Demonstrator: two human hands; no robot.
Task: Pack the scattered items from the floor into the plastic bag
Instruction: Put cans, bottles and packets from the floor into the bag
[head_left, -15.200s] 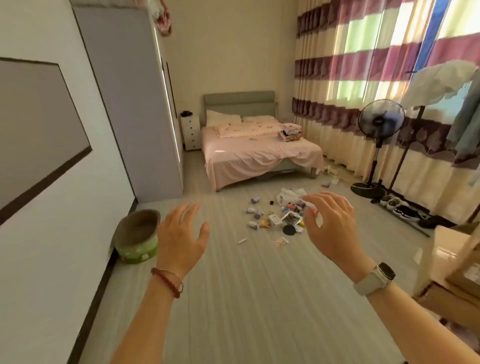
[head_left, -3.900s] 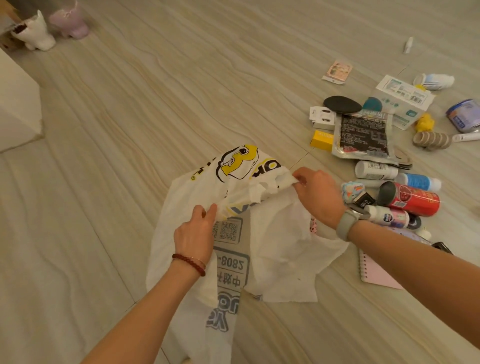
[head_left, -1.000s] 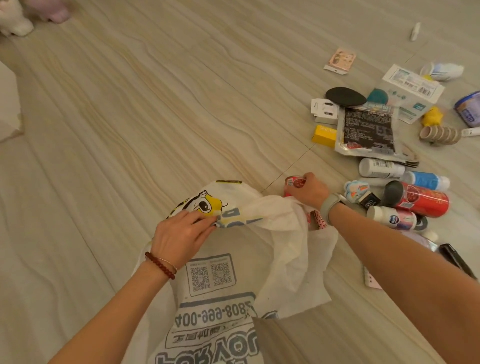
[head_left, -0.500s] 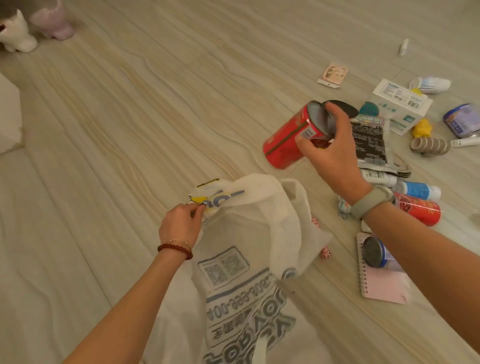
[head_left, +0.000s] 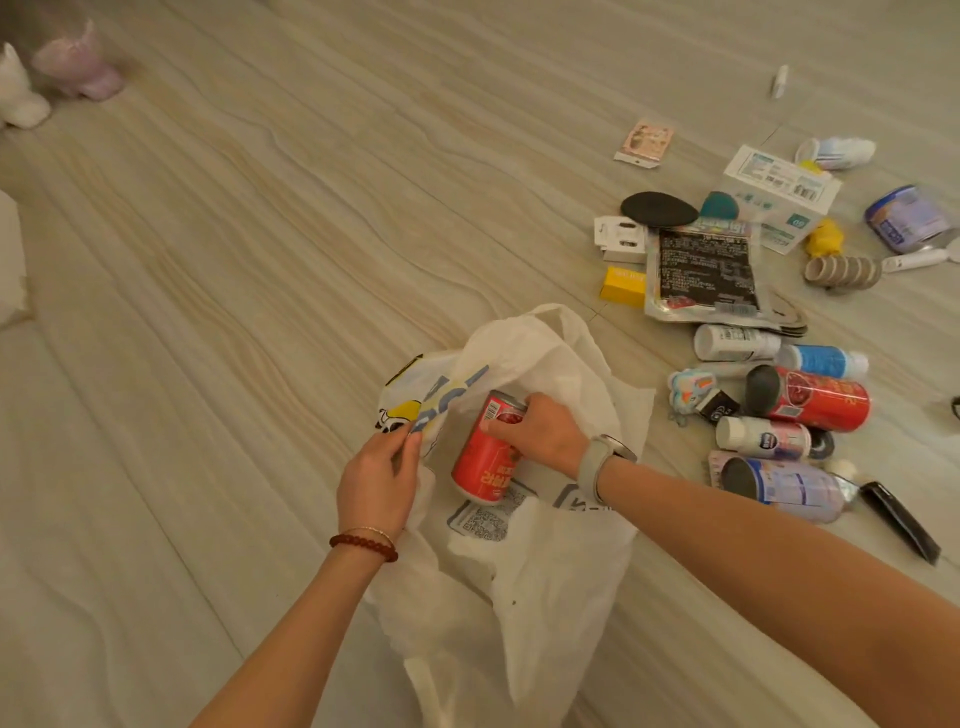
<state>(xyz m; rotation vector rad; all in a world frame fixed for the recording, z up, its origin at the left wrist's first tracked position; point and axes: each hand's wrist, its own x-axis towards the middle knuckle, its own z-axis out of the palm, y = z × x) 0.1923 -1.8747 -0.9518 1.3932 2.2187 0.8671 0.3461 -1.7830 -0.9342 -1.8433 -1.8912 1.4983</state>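
Observation:
A white plastic bag (head_left: 545, 587) with blue print lies on the wooden floor in front of me. My left hand (head_left: 379, 478) pinches the bag's left rim and holds its mouth apart. My right hand (head_left: 540, 434) grips a red can (head_left: 485, 457) by its top, the can standing inside the bag's mouth. To the right lie scattered items: another red can (head_left: 815, 397), a white bottle (head_left: 735, 342), a blue bottle (head_left: 826, 360), a purple-white can (head_left: 784, 488) and a black-printed pouch (head_left: 704, 273).
Farther right lie a white box (head_left: 779, 192), a yellow box (head_left: 622, 286), a black oval pad (head_left: 658, 209), a roll of tape rings (head_left: 841, 271) and a black flat object (head_left: 901, 519). Two small animal figures (head_left: 78, 67) stand at the far left.
My right hand has brought the red can down from above the floor into the bag's mouth. My left hand still holds the rim.

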